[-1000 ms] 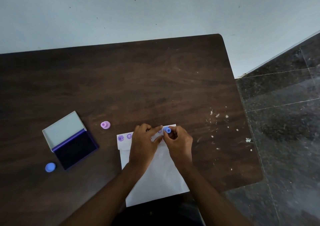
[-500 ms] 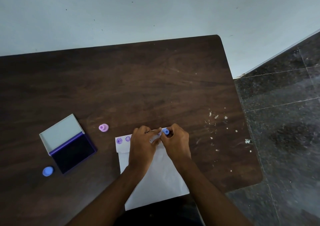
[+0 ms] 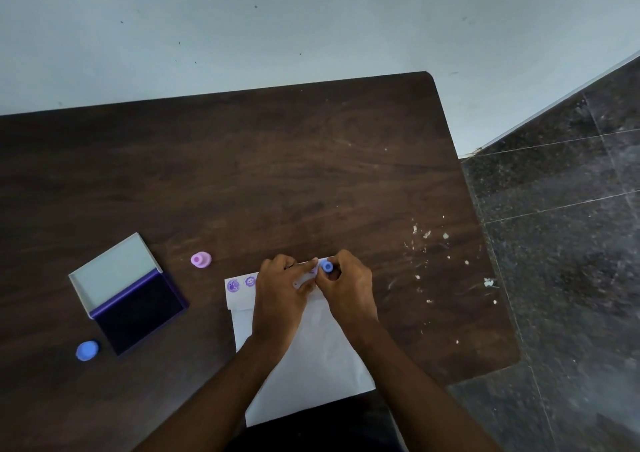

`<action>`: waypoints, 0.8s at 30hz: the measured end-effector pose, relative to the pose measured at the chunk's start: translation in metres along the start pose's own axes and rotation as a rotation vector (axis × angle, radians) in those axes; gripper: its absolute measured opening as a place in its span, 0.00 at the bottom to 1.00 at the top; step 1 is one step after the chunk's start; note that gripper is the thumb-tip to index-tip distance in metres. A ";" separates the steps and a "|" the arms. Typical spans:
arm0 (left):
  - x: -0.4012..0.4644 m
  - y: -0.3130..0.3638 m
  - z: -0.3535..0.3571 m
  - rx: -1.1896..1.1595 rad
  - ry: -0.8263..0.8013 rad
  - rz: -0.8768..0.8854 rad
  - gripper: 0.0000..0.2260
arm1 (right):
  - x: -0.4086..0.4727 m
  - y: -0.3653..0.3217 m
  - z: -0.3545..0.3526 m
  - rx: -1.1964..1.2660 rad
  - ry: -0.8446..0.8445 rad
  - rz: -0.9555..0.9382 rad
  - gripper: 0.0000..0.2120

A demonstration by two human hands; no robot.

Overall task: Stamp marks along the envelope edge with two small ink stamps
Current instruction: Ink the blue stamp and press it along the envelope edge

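Observation:
A white envelope [image 3: 311,365] lies on the dark wooden table [image 3: 277,174], its far edge carrying purple stamp marks [image 3: 241,283]. My right hand [image 3: 348,287] pinches a small blue stamp [image 3: 327,266] upright on the far right end of that edge. My left hand [image 3: 282,288] rests flat on the envelope beside it, forefinger stretched toward the blue stamp, covering part of the row of marks. A pink stamp [image 3: 201,260] stands alone on the table to the left of the envelope.
An open ink pad [image 3: 135,307] with a dark purple pad and grey lid sits at the left. A blue cap [image 3: 86,350] lies near it. White crumbs [image 3: 429,243] dot the table's right side. The table's right edge drops to dark floor tiles [image 3: 561,243].
Both hands stay on the envelope's far edge with the blue stamp; they have barely shifted. The view has moved slightly.

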State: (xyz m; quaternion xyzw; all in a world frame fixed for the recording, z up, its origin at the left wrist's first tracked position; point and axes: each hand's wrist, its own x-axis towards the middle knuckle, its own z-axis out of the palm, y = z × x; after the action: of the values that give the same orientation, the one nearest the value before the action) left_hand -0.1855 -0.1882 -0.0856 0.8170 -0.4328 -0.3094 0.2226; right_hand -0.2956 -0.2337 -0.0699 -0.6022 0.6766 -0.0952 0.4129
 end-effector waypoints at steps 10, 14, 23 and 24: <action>-0.003 0.007 -0.006 0.052 -0.044 0.038 0.18 | -0.039 -0.006 -0.026 0.238 0.289 0.134 0.07; -0.004 0.009 -0.008 0.061 -0.049 0.026 0.18 | -0.041 -0.005 -0.026 0.311 0.291 0.177 0.08; -0.012 0.020 -0.019 0.051 -0.031 0.037 0.20 | -0.039 -0.010 -0.029 0.401 0.248 0.193 0.09; -0.014 0.018 -0.023 0.033 -0.029 0.021 0.20 | -0.039 -0.012 -0.030 0.410 0.246 0.188 0.10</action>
State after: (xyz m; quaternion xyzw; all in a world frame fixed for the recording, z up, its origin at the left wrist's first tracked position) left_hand -0.1862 -0.1838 -0.0534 0.8114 -0.4494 -0.3116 0.2062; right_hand -0.3096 -0.2131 -0.0260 -0.4241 0.7414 -0.2641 0.4480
